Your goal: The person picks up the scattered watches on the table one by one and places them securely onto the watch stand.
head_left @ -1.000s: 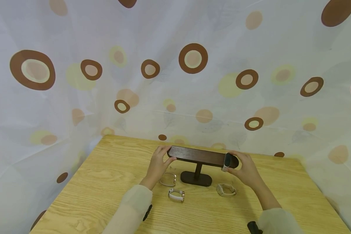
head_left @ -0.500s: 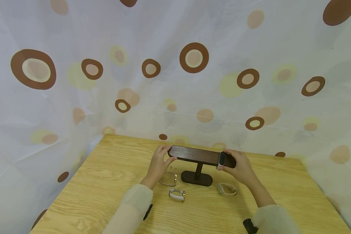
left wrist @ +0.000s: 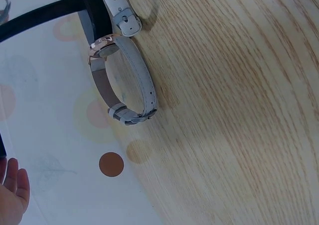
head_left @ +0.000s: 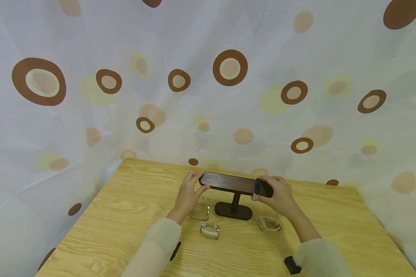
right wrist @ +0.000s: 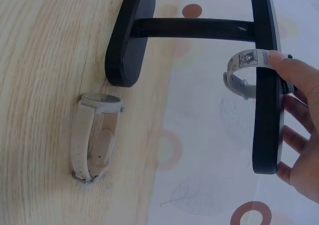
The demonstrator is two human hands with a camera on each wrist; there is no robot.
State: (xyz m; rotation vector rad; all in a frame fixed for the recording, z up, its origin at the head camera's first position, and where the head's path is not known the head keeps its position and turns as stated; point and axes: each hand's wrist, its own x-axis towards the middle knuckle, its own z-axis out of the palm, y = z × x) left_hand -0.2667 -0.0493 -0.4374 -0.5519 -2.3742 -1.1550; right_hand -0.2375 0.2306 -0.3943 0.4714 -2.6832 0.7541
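Note:
A dark wooden watch stand [head_left: 225,182] with a long top bar stands on the table. My left hand [head_left: 186,197] grips the bar's left end; its fingers show at the lower left edge of the left wrist view. Around the bar's right part is a smart band [head_left: 257,187] with a dark screen and pale strap. My right hand [head_left: 280,195] pinches this band, thumb on the printed strap [right wrist: 255,58] and fingers behind the bar. The strap hangs in a loop beneath the bar in the right wrist view.
Left of the stand's base [head_left: 233,211] lie two pale-strapped watches, one nearer [head_left: 209,231] and one farther [head_left: 200,212]. A beige watch [head_left: 269,224] rests to the base's right. Behind the wooden table [head_left: 124,215] hangs a patterned sheet [head_left: 208,96].
My right hand has slid the smart band leftward along the bar, away from its right end. My left hand has kept its grip on the left end.

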